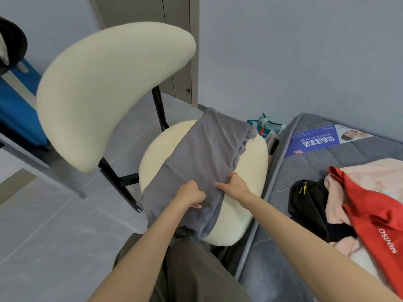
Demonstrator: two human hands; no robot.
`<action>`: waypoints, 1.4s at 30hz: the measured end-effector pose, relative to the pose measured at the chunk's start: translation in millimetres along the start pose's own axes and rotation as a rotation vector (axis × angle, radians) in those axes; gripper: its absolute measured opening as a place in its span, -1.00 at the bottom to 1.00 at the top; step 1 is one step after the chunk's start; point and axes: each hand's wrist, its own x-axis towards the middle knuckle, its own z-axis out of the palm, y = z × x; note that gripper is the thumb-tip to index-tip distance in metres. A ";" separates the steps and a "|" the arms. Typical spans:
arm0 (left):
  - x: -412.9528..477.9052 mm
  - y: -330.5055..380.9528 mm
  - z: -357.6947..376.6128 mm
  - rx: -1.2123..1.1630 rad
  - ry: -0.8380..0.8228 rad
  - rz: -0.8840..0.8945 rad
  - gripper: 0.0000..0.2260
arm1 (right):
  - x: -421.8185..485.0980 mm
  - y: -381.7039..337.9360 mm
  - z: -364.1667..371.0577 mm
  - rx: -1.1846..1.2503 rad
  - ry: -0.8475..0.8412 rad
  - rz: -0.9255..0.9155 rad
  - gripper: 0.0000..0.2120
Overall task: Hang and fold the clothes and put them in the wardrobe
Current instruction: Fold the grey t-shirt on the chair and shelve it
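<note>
Head cam looks down at a grey tiled floor (54,225) with pale walls. A blue suitcase (17,110) is parked far left, and a brownish door (174,40) is at the back.

The work surface is a cream chair: the curved backrest (109,88) is on the left and the round seat (246,192) is to its right, on black legs. A grey garment (200,153) is laid out flat across the seat. It runs from the far edge, where it's a bit bunched up, down to the near edge, where it hangs over toward the person's olive trousers (196,269). It's plain and soft looking, with a few creases.

The left hand (189,195) has its fingers curled into the near part of the cloth, gripping it. The right hand (235,186), just beside it, is pinching a fold of the same cloth, so both are clamped on the garment.

Past the seat there's a green-and-white packet (267,125) on the floor, wedged between the chair and a grey quilted mattress (359,153). On the mattress there's a blue leaflet (316,139), then a black garment (307,199), some pink clothes (375,173), and a red MINISO bag (375,216) lying across that pile. The right forearm crosses in front of the mattress edge.
</note>
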 end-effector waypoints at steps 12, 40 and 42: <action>-7.7 -10.4 22.6 -0.218 0.376 0.287 -0.70 | -6.9 51.7 -59.6 0.136 0.115 0.113 -0.64; -134.9 65.9 -121.4 -0.496 0.303 0.965 -0.83 | -137.1 -71.0 -171.7 0.587 0.126 -0.727 -0.48; -153.6 74.2 -125.4 -0.531 0.230 1.021 -0.72 | -151.2 -79.5 -180.1 0.576 0.147 -0.764 -0.46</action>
